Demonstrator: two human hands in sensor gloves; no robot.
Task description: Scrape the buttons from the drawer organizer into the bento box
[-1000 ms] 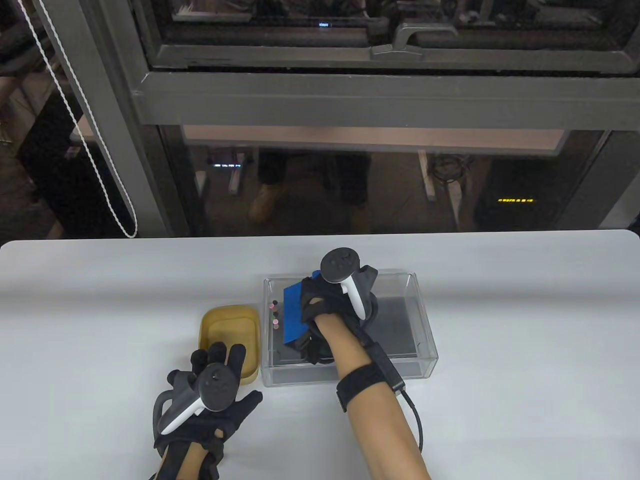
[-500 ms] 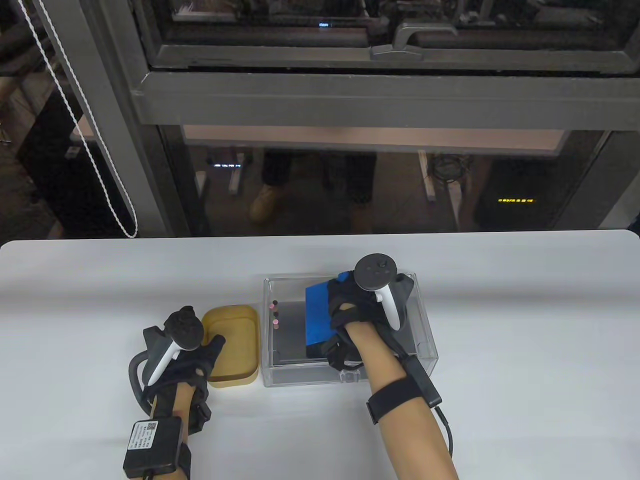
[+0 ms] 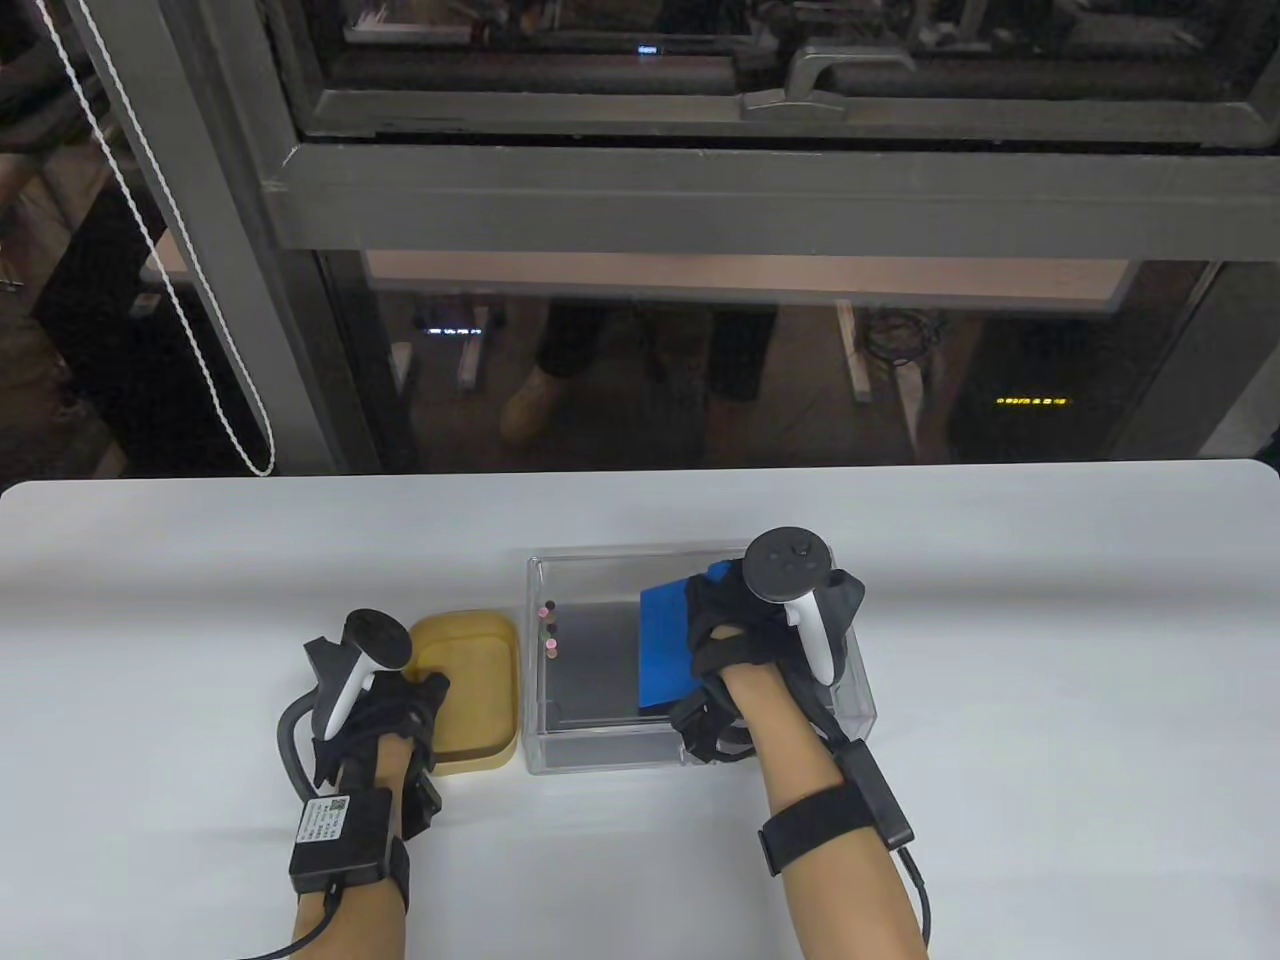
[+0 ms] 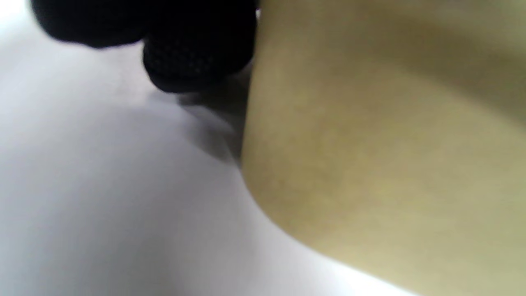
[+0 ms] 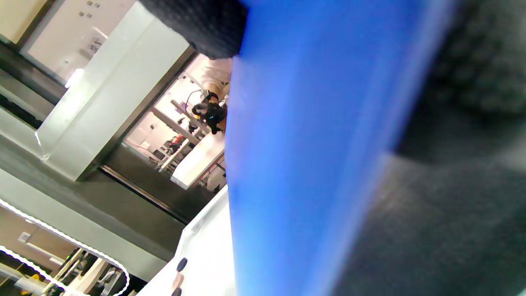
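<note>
A clear drawer organizer (image 3: 600, 750) with a grey floor stands mid-table. Several small pink and dark buttons (image 3: 549, 632) lie at its left end; they also show in the right wrist view (image 5: 178, 275). My right hand (image 3: 730, 640) is inside the organizer and grips a blue scraper (image 3: 663, 650), which stands well to the right of the buttons. The scraper fills the right wrist view (image 5: 304, 144). A yellow bento box (image 3: 475, 680) sits against the organizer's left side. My left hand (image 3: 390, 700) holds its left wall, with a fingertip (image 4: 193, 61) by the outer wall (image 4: 370, 164).
The white table (image 3: 1000, 600) runs wide to both sides of the two containers. A dark window frame (image 3: 700, 200) rises behind the table's far edge, and a white bead cord (image 3: 200, 340) hangs at the far left.
My right hand has drawn the scraper to the right, away from the buttons. My left hand has moved from the bento box's near side to its left wall and taken hold.
</note>
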